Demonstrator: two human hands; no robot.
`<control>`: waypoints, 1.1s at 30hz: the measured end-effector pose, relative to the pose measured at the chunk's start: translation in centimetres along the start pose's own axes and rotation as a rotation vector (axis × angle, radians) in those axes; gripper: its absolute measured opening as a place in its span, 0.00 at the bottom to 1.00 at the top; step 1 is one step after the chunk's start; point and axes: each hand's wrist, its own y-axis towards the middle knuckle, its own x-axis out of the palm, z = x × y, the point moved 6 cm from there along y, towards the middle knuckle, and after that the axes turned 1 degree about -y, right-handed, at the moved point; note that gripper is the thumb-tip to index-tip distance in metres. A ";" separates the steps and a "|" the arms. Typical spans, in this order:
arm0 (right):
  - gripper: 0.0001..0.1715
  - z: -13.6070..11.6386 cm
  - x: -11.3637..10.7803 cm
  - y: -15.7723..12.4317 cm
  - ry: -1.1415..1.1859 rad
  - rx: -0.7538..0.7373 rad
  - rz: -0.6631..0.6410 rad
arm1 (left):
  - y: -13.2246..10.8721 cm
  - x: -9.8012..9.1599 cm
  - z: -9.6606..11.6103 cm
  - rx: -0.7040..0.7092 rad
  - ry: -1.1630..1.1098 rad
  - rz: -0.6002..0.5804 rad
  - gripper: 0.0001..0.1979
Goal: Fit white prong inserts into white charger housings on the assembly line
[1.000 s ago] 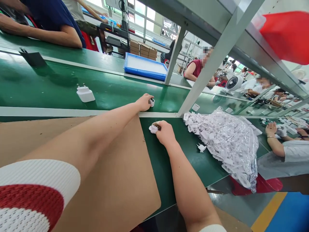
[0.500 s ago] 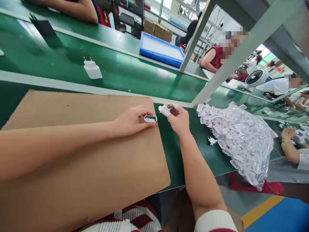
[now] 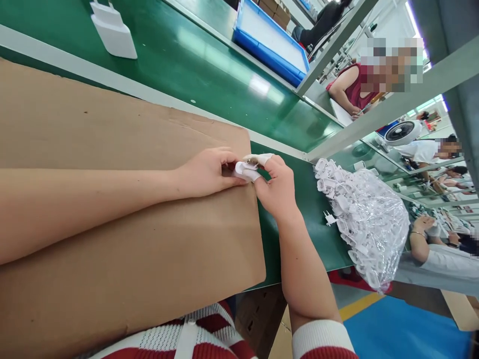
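My left hand [image 3: 207,172] and my right hand [image 3: 275,187] meet over the right end of a brown cardboard sheet [image 3: 112,234]. Both are closed on a small white plastic charger part [image 3: 240,168] pinched between their fingertips. White finger cots cover my right thumb and forefinger. The part is mostly hidden by the fingers. A white charger with two prongs [image 3: 112,31] stands on the green conveyor belt [image 3: 194,65] at the far left.
A clear plastic bag heaped with white charger parts [image 3: 361,219] lies right of my hands, one loose plug [image 3: 329,218] beside it. A blue tray [image 3: 271,40] sits across the belt. Metal frame posts [image 3: 374,112] rise nearby. Other people work at the right.
My left hand pulled back from the belt to the cardboard with the white part. My right hand closed in and now touches the same part. The camera tilted down and closer.
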 end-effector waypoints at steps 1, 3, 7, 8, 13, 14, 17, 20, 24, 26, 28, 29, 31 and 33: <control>0.18 0.0 0.0 0.0 -0.004 -0.005 0.003 | 0.0 0.0 0.0 -0.005 0.003 0.000 0.24; 0.18 -0.2 0.0 0.0 -0.001 -0.017 0.011 | 0.0 0.0 0.0 -0.015 -0.002 -0.003 0.24; 0.17 -0.4 -0.4 0.0 0.022 -0.010 0.055 | 0.0 0.0 -0.1 -0.014 -0.004 -0.006 0.24; 0.17 -0.4 -0.5 0.0 0.028 -0.004 0.066 | 0.1 0.0 -0.1 -0.014 0.002 -0.004 0.23; 0.18 -0.3 -0.6 0.1 0.030 -0.015 0.033 | 0.0 0.0 0.1 -0.015 -0.003 -0.003 0.23; 0.18 -0.3 -0.5 0.1 0.015 -0.022 0.020 | 0.0 0.0 0.2 -0.010 -0.007 -0.002 0.23; 0.21 -0.7 -0.3 0.3 -0.069 -0.019 -0.011 | 0.0 0.0 0.4 -0.002 -0.012 0.007 0.23; 0.22 -1.1 -0.3 0.8 -0.156 0.002 -0.045 | 0.0 0.0 0.5 -0.018 -0.010 0.011 0.23; 0.25 -1.0 -0.2 1.2 -0.189 0.051 -0.073 | 0.0 -0.1 0.5 -0.035 0.011 0.021 0.23; 0.26 -0.5 -0.1 1.1 -0.150 0.096 -0.066 | 0.0 -0.1 0.6 -0.047 0.040 0.032 0.24; 0.25 0.0 0.1 0.7 -0.077 0.145 -0.030 | 0.1 -0.1 0.7 -0.063 0.070 0.042 0.25; 0.25 0.2 0.2 0.4 -0.040 0.165 -0.005 | 0.1 -0.1 0.9 -0.072 0.078 0.044 0.25; 0.25 0.6 0.6 0.0 0.019 0.196 0.047 | 0.0 0.0 1.2 -0.100 0.076 0.039 0.25; 0.25 1.1 1.1 -0.3 0.094 0.225 0.097 | 0.1 0.1 1.4 -0.142 0.051 0.004 0.26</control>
